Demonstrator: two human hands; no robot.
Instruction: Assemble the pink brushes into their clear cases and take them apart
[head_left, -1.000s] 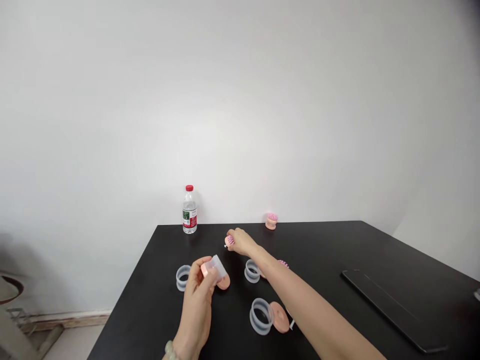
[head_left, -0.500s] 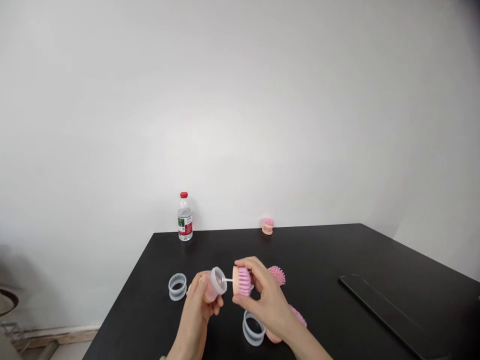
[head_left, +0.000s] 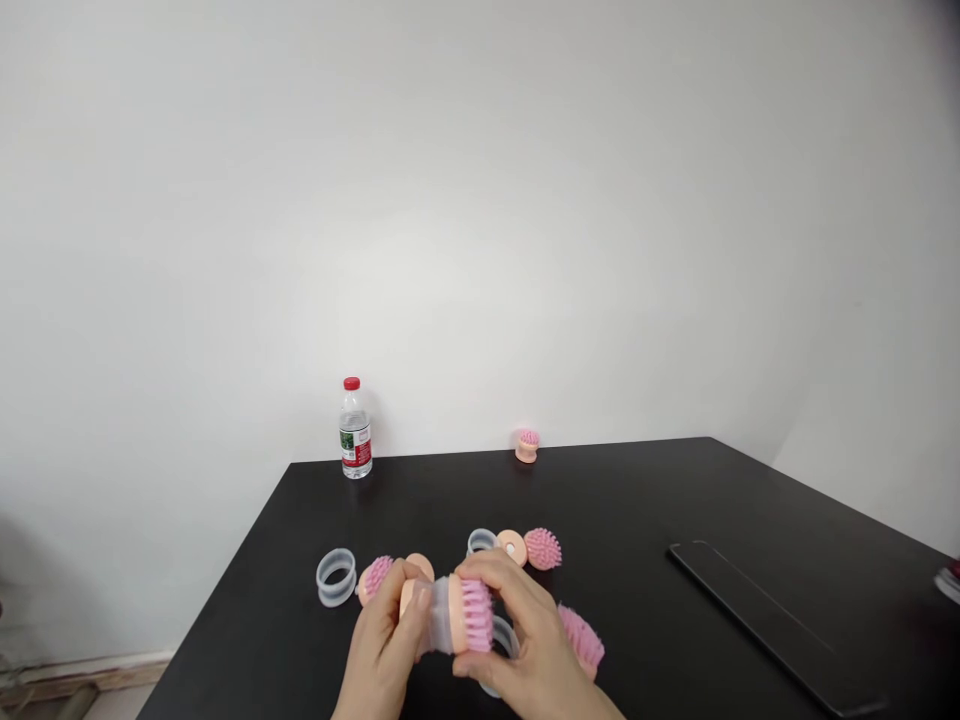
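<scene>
Over the near part of the black table, my two hands hold a small round scrub brush. My right hand (head_left: 525, 635) grips its peach head with pink bristles (head_left: 477, 615). A translucent ring (head_left: 441, 622) sits against that head, and my left hand (head_left: 386, 640) is closed around the ring's other end and a peach cap. Beyond my left hand lie another bristle head (head_left: 376, 577) and a peach disc (head_left: 421, 565), partly covered. Another ring (head_left: 507, 638) is half hidden behind my right hand, with a bristle head (head_left: 581, 638) to its right.
A loose ring (head_left: 336, 577) lies at left. Farther in are a ring (head_left: 481, 541), a peach disc (head_left: 512, 547) and a bristle head (head_left: 543, 549). A water bottle (head_left: 356, 440) and a complete brush (head_left: 527, 448) stand by the wall. A black flat panel (head_left: 772, 625) lies at right.
The bristle head, held apart from the ring with a white stem showing between them, now meets the ring. Both hands have come together and lower. The view has shifted slightly.
</scene>
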